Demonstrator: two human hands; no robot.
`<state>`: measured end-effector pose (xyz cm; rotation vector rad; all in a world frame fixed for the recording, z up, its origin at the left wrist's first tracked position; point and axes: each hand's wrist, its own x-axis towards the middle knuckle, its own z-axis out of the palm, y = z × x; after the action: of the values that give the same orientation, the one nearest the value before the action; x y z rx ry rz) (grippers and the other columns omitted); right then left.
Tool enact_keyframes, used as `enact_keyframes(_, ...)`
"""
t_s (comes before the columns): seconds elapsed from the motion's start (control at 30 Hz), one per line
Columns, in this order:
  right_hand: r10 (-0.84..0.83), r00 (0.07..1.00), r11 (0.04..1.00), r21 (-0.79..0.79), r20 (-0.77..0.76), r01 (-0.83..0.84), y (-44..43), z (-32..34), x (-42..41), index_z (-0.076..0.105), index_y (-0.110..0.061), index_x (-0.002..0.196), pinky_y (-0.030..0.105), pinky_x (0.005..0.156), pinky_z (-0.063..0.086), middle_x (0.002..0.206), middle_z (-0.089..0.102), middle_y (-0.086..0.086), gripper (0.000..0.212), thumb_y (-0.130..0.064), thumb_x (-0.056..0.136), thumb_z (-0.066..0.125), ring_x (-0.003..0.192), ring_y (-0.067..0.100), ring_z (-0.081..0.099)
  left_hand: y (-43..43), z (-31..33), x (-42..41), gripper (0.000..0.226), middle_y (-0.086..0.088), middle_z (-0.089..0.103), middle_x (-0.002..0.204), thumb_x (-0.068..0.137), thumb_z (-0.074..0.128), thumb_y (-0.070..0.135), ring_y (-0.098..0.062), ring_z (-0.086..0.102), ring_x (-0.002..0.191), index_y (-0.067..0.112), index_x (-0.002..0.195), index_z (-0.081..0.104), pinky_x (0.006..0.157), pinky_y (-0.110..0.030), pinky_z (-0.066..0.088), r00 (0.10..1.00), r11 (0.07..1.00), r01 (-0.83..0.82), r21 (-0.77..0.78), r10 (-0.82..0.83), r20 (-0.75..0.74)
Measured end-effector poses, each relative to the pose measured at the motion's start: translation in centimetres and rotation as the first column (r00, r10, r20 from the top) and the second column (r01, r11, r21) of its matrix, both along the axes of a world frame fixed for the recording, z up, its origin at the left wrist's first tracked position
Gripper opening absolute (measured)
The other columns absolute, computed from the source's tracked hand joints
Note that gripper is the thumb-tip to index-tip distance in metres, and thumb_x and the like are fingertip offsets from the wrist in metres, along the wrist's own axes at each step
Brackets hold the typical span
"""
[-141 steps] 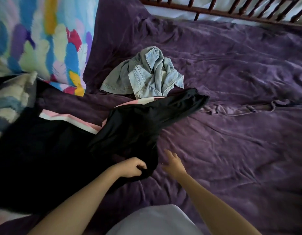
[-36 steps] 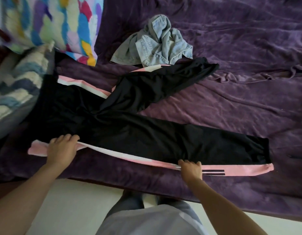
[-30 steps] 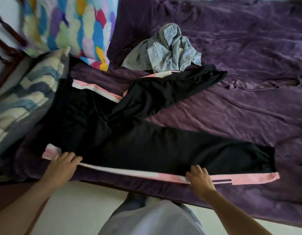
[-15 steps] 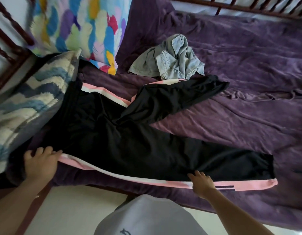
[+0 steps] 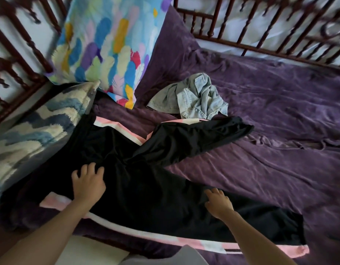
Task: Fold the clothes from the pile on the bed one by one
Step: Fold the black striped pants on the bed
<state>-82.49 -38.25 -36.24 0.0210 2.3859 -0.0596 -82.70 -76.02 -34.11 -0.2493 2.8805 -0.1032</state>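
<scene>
Trousers [image 5: 146,188] flat under left hand [image 5: 88,185], right hand [image 5: 219,204].

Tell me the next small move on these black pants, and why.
Probably bring the far leg over onto the near leg. The left hand and right hand rest on the black pants, whose near leg lies straight along the edge of the bed while the far leg angles away toward the denim garment.
</scene>
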Motion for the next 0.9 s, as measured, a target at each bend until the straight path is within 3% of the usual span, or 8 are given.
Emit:
enact_keyframes(0.07,-0.031,0.999,0.999,-0.013,-0.006,0.031,0.1,0.3,-2.0,0.031,-0.019,0.142,0.037,0.104,0.034,0.142,0.034,0.008,0.050,-0.023,0.093,0.042,0.132,0.028,0.033,1.6,0.2,-2.5,0.038,-0.025,0.061,0.110,0.066,0.077,0.001,-0.041,0.056,0.102,0.001,0.103,0.069,0.086,-0.056,0.038,0.999,0.999,0.014,0.036,-0.012,-0.050)
enact_keyframes(0.13,-0.056,0.998,0.998,-0.023,-0.023,0.055,-0.1,0.5,-4.2,0.031,-0.017,0.141,0.038,0.103,0.034,0.141,0.035,0.009,0.048,-0.023,0.094,0.042,0.131,0.029,0.033,2.4,-0.3,-5.5,0.041,-0.012,0.050,0.133,0.086,0.061,0.020,-0.031,0.044,0.122,0.015,0.126,0.056,0.098,-0.047,0.031,1.000,1.000,-0.017,0.009,0.017,-0.009)
enact_keyframes(0.2,-0.070,0.997,0.997,-0.036,-0.037,0.068,-0.5,0.5,-6.5,0.032,-0.016,0.140,0.038,0.103,0.034,0.142,0.034,0.009,0.046,-0.023,0.095,0.041,0.131,0.029,0.033,2.3,-1.0,-8.5,0.044,-0.003,0.039,0.142,0.093,0.048,0.030,-0.024,0.034,0.129,0.024,0.136,0.043,0.102,-0.042,0.028,1.000,0.999,0.011,-0.036,-0.010,0.005)
enact_keyframes(0.43,-0.126,0.991,0.988,-0.099,-0.054,0.120,-3.8,-0.9,-13.5,0.024,-0.021,0.146,0.037,0.107,0.030,0.147,0.030,0.007,0.054,-0.020,0.094,0.039,0.134,0.027,0.030,-2.4,-3.1,-18.5,0.050,-0.001,0.029,0.149,0.093,0.044,0.025,-0.023,0.025,0.135,0.025,0.142,0.033,0.103,-0.041,0.029,0.998,0.990,0.031,-0.141,-0.022,0.065)
enact_keyframes(0.63,-0.134,0.991,0.984,-0.123,-0.026,0.130,-6.2,-2.9,-15.1,0.018,-0.022,0.148,0.034,0.106,0.035,0.148,0.027,0.004,0.059,-0.021,0.095,0.041,0.134,0.024,0.030,-8.7,-4.2,-24.1,0.054,0.003,0.013,0.156,0.098,0.033,0.022,-0.020,0.013,0.142,0.030,0.148,0.014,0.109,-0.042,0.023,0.966,0.978,0.078,-0.192,-0.027,0.257)
enact_keyframes(0.77,-0.174,0.984,0.981,-0.087,-0.027,0.171,-6.4,-3.7,-14.9,0.020,-0.023,0.148,0.033,0.106,0.034,0.147,0.028,0.003,0.057,-0.023,0.095,0.041,0.134,0.023,0.030,-10.5,-3.5,-25.6,0.037,0.005,0.052,0.126,0.093,0.038,0.017,-0.015,0.040,0.125,0.032,0.126,0.044,0.108,-0.044,0.022,0.969,0.953,0.132,-0.272,-0.066,0.240)
enact_keyframes(0.9,-0.259,0.964,0.966,-0.032,-0.055,0.257,-5.4,-4.1,-15.5,0.023,-0.020,0.146,0.035,0.105,0.035,0.146,0.031,0.006,0.054,-0.021,0.095,0.041,0.133,0.026,0.032,-12.9,-2.2,-26.3,0.029,-0.019,0.061,0.109,0.083,0.053,0.005,-0.035,0.052,0.108,0.011,0.110,0.062,0.092,-0.043,0.031,0.991,0.981,-0.124,-0.147,0.113,-0.076)
